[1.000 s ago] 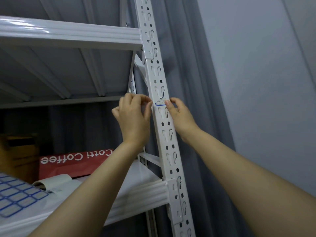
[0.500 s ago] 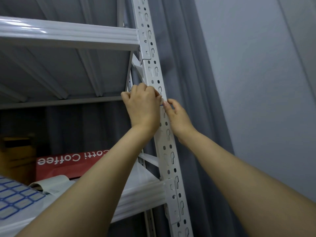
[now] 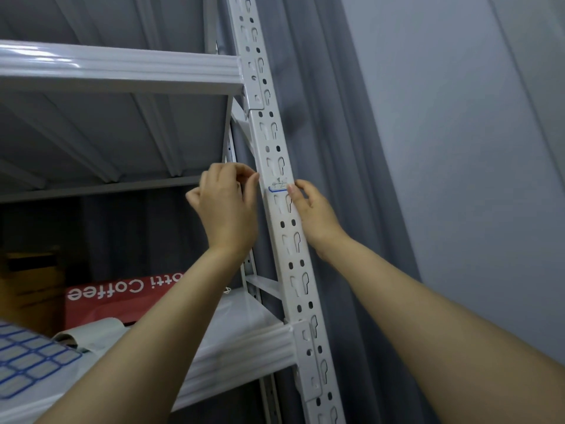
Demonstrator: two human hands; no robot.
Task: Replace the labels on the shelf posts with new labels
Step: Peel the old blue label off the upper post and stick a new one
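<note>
Sticking label (image 3: 278, 185) onto shelf post (image 3: 295, 240): right hand (image 3: 315, 214) thumb pressed label edge, fingers loose; left hand (image 3: 227, 206) curled at post's left side, grasp unclear. Next needed: smoothing flat.

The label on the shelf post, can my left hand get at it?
Probably yes. The left hand is beside the post, its fingers level with the label, nothing between them; the right hand touches only its right edge.

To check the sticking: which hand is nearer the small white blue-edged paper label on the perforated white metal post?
Right. The right hand touches the label at its right end; the left hand is left of the post, off the label.
</note>
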